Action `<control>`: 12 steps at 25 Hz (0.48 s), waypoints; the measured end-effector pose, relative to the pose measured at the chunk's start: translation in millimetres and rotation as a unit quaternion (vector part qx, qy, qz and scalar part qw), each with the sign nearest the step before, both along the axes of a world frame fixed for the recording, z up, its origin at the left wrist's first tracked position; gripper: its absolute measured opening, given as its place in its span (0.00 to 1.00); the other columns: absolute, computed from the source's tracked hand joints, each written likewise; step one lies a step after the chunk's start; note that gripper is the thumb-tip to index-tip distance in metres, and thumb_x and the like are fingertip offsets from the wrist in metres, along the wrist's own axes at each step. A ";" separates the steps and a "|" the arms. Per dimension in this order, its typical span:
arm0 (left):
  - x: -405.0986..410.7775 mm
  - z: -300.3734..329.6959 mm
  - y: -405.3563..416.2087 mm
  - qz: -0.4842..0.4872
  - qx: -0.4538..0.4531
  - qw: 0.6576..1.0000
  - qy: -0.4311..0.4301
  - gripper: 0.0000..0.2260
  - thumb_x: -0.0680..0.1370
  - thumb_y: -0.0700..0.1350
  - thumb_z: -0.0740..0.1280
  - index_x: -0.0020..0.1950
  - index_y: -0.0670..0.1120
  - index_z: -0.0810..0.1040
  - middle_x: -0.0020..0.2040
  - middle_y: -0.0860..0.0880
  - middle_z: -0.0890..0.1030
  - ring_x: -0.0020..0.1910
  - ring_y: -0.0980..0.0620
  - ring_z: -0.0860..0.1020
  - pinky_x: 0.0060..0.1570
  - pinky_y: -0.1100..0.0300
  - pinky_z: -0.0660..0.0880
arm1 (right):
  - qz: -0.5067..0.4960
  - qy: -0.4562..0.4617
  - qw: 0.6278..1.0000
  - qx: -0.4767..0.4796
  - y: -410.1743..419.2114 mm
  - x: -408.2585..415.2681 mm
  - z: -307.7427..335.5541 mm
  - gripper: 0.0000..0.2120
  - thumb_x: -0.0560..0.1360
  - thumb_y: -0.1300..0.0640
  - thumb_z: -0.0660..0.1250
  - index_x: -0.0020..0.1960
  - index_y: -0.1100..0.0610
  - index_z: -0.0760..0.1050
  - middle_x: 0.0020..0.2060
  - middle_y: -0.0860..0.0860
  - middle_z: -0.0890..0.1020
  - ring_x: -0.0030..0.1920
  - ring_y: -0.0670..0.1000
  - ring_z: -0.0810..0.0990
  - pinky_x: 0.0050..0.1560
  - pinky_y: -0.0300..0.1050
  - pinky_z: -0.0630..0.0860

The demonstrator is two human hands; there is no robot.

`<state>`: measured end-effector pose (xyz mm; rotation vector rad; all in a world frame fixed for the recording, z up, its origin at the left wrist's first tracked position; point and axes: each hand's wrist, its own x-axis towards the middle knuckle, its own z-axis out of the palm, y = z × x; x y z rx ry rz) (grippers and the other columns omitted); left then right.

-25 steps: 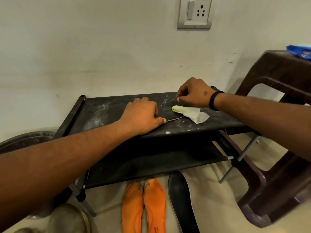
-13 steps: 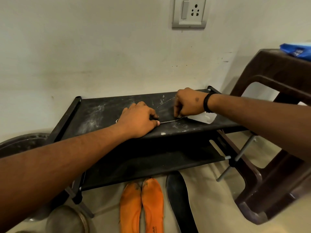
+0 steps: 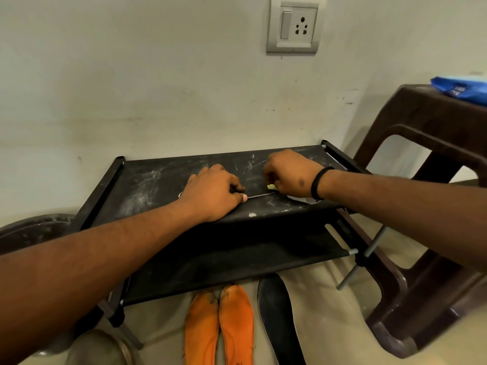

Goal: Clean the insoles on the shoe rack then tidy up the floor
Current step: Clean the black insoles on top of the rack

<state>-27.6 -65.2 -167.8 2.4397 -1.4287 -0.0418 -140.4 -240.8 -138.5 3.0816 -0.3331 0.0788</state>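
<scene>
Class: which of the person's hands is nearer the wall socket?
Right. The right hand lies almost directly below the wall socket; the left hand sits farther left.

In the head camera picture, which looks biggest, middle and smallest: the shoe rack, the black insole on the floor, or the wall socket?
1. Shoe rack, by far the largest.
2. Black insole.
3. Wall socket, smallest, though it sits farther from the camera than the insole, so their true sizes may be closer than they look.
</scene>
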 end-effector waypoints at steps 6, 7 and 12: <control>-0.7 -0.5 0.3 -0.002 -0.006 1.000 -0.003 0.13 0.77 0.61 0.68 0.58 0.59 0.82 0.61 0.50 0.76 0.64 0.46 0.73 0.65 0.44 0.69 | -0.007 0.108 0.994 -0.014 15.3 2.1 13.4 0.08 0.73 0.62 0.65 0.35 0.58 0.74 0.33 0.53 0.77 0.37 0.55 0.77 0.41 0.49 0.79; -0.7 -0.4 0.1 -0.002 -0.005 1.000 -0.003 0.13 0.77 0.61 0.68 0.59 0.59 0.82 0.61 0.50 0.76 0.64 0.46 0.72 0.65 0.44 0.69 | -0.012 0.099 0.995 -0.023 13.4 4.5 12.3 0.05 0.74 0.61 0.66 0.39 0.58 0.75 0.37 0.53 0.79 0.39 0.55 0.78 0.44 0.49 0.80; -1.5 -0.1 1.2 0.000 -0.011 1.000 0.007 0.13 0.77 0.61 0.68 0.59 0.59 0.82 0.62 0.50 0.76 0.65 0.47 0.72 0.67 0.42 0.68 | -0.088 0.043 0.995 -0.023 -11.0 3.6 10.0 0.07 0.74 0.59 0.69 0.51 0.60 0.80 0.47 0.58 0.81 0.43 0.58 0.80 0.48 0.53 0.81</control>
